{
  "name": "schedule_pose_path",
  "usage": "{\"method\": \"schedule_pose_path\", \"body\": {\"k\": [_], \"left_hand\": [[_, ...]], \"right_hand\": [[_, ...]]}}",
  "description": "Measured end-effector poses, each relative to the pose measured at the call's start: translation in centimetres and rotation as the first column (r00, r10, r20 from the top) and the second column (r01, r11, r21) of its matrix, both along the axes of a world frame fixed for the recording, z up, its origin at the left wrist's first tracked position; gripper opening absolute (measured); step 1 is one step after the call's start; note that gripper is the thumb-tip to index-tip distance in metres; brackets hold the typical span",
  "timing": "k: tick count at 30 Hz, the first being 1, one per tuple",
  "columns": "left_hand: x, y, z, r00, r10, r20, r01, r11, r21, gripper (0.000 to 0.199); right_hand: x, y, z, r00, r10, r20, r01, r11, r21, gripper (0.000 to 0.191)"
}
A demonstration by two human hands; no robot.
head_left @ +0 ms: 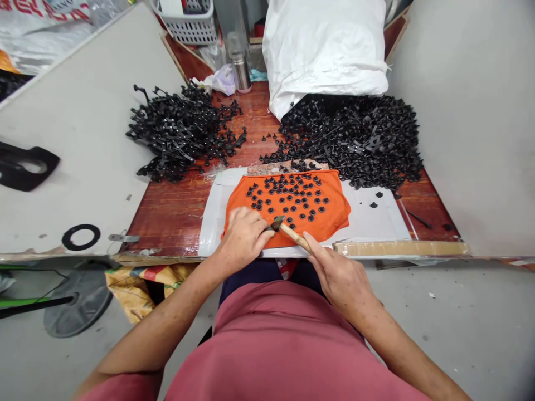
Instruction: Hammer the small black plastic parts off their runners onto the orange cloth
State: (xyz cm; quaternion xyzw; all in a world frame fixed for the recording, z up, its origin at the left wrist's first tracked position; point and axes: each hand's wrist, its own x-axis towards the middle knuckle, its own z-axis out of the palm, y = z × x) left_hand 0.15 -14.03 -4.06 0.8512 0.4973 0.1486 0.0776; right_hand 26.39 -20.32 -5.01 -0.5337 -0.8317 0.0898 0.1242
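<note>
My right hand (340, 273) is closed round the wooden handle of a small tool (296, 237), whose dark metal head lies over the front part of an orange cloth (288, 192). Right beside that head, my left hand (244, 234) has its thumb and fingers pressed together on the cloth; what they hold, if anything, is too small to make out. Several small round black parts (302, 216) are scattered on the cloth, mostly beyond the tool. Under the cloth lies a white sheet (374, 223).
Heaps of black parts stand at the back left (175, 131) and back right (368, 139), the latter below a white sack (326, 50). A steel flask (241, 72) and a grey basket (192, 28) are farther back. Cardboard (401, 248) edges the table front.
</note>
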Motion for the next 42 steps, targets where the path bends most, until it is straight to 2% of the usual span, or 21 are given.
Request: {"method": "schedule_pose_path", "body": {"k": [3,8,10,12,14,17,22,26,30,34,36,38,40,42], "left_hand": [[-0.1,-0.3,0.8,0.997,-0.020,-0.072,0.022,1.000,0.019,0.036],[-0.3,-0.1,0.7,0.991,-0.085,-0.104,0.076,0.993,-0.089,0.044],[-0.4,0.1,0.6,0.991,-0.093,-0.097,0.083,0.992,-0.097,0.045],[-0.5,0.3,0.4,0.991,-0.101,-0.083,0.092,0.990,-0.109,0.045],[-0.6,0.4,0.4,0.992,-0.107,-0.072,0.098,0.988,-0.121,0.044],[-0.6,0.4,0.2,0.992,-0.108,-0.071,0.099,0.988,-0.121,0.041],[-0.6,0.2,0.0,0.991,-0.109,-0.082,0.098,0.987,-0.129,0.044],[-0.6,0.2,0.0,0.991,-0.099,-0.091,0.087,0.987,-0.134,0.044],[-0.6,0.2,0.0,0.991,-0.096,-0.094,0.082,0.986,-0.143,0.045],[-0.4,0.2,0.1,0.990,-0.093,-0.105,0.076,0.984,-0.159,0.045],[-0.2,0.0,0.1,0.990,-0.083,-0.113,0.063,0.982,-0.176,0.044],[0.0,-0.2,0.2,0.987,-0.100,-0.126,0.074,0.977,-0.198,0.045],[-0.4,0.2,0.9,0.978,-0.141,-0.151,0.108,0.972,-0.208,0.046],[-1.9,1.3,2.4,0.966,-0.141,-0.215,0.107,0.981,-0.161,0.047]], "right_hand": [[0.3,0.1,-0.1,1.000,-0.002,-0.014,0.002,1.000,-0.011,0.051],[1.1,0.5,1.0,0.987,0.012,-0.157,-0.029,0.994,-0.107,0.050],[1.4,0.5,1.7,0.970,0.008,-0.242,-0.027,0.997,-0.076,0.052],[1.5,0.4,2.0,0.953,0.001,-0.303,0.004,1.000,0.015,0.055],[1.3,0.2,1.8,0.964,0.010,-0.265,0.008,0.998,0.070,0.055],[0.9,0.0,0.9,0.995,0.037,-0.095,-0.035,0.999,0.026,0.051],[0.8,-0.2,-0.1,0.985,-0.004,-0.172,0.016,0.998,0.066,0.055],[0.9,-0.6,-0.7,0.999,0.008,-0.040,-0.004,0.997,0.080,0.052],[0.8,-0.6,-1.3,0.995,0.007,-0.104,0.006,0.993,0.119,0.052],[0.4,-0.4,-1.5,0.999,0.021,-0.027,-0.019,0.998,0.060,0.050],[0.5,-0.3,-1.2,0.992,0.031,-0.121,-0.028,0.999,0.026,0.050],[1.1,-0.1,-0.7,0.954,0.007,-0.300,-0.005,1.000,0.009,0.051],[2.2,0.1,-0.2,0.889,-0.072,-0.452,0.062,0.997,-0.037,0.051],[3.7,0.5,0.0,0.826,-0.197,-0.528,0.151,0.980,-0.130,0.050]]}}
